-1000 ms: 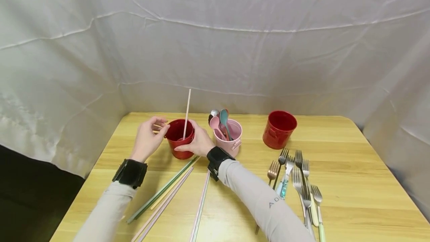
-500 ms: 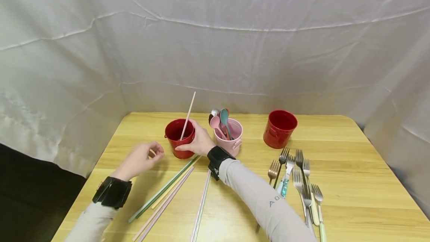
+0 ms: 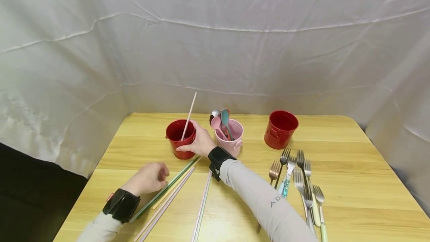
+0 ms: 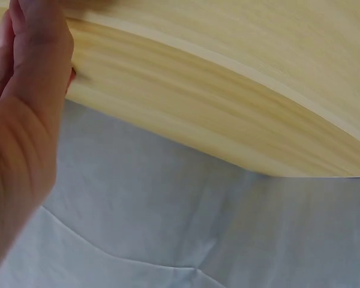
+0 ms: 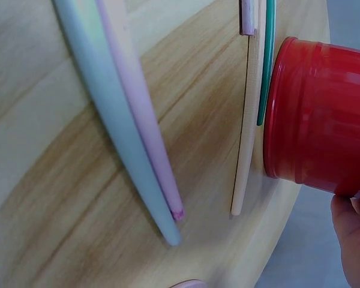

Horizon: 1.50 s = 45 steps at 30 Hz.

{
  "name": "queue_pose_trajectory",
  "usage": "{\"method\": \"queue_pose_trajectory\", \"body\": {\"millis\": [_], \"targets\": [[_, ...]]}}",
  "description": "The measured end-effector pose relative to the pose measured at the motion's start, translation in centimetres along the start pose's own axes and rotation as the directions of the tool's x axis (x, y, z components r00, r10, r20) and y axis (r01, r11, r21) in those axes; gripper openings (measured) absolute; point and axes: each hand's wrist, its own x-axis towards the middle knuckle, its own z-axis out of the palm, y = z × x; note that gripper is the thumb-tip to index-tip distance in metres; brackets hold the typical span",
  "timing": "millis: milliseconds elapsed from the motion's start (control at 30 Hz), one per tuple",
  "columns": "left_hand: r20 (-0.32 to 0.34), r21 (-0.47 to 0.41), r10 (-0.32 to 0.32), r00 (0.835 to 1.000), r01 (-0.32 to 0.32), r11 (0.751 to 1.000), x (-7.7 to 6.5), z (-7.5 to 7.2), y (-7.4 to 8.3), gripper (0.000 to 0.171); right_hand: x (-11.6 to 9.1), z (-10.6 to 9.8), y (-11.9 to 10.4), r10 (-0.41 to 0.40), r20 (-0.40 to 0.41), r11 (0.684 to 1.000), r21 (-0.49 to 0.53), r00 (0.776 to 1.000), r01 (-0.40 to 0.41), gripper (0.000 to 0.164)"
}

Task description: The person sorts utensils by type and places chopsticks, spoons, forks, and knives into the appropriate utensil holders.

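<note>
Fingers of the left hand loosely bent, no grip visible, in front and to the left of the red bucket; can't tell if they touch the green sticks just beside them. Green sticks slant in front of the red bucket, far ends near its base. Yellow stick next along, then pink sticks, both also in front of the red bucket. Red bucket upright on the table, pale stick inside, leaning right, poking well above its rim. Fingers of the right hand spread round the bucket's right side, thumb across its front, gripping it. Thin stick pair in front and to the right of the red bucket. Pink bucket near its right side, spoons in it, heads up. Second red bucket well apart to its right. Forks lie in front and far right of the held red bucket.
</note>
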Motion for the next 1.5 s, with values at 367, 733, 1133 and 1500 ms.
{"method": "queue_pose_trajectory", "body": {"millis": [367,733,1133,1500], "targets": [[0.019,-0.008,-0.087,0.996,0.087,0.996,0.3,0.6,1.1,0.021,0.0,0.0,-0.1,0.022,0.002,1.000,0.000,1.000,-0.022,0.088],[-0.012,0.032,-0.048,0.999,0.048,0.998,0.1,0.9,1.0,0.022,0.0,0.0,-0.1,0.015,0.002,1.000,0.007,1.000,-0.015,0.089],[-0.070,0.171,-0.150,0.986,0.160,0.972,-0.9,0.9,1.2,0.025,0.0,0.0,-0.2,0.017,0.004,1.000,0.001,1.000,-0.017,0.090],[-0.068,0.089,-0.031,0.997,0.037,0.995,-1.4,0.1,-0.3,0.023,-0.1,0.0,-0.2,0.032,0.006,0.999,0.005,0.999,-0.032,0.089]]}}
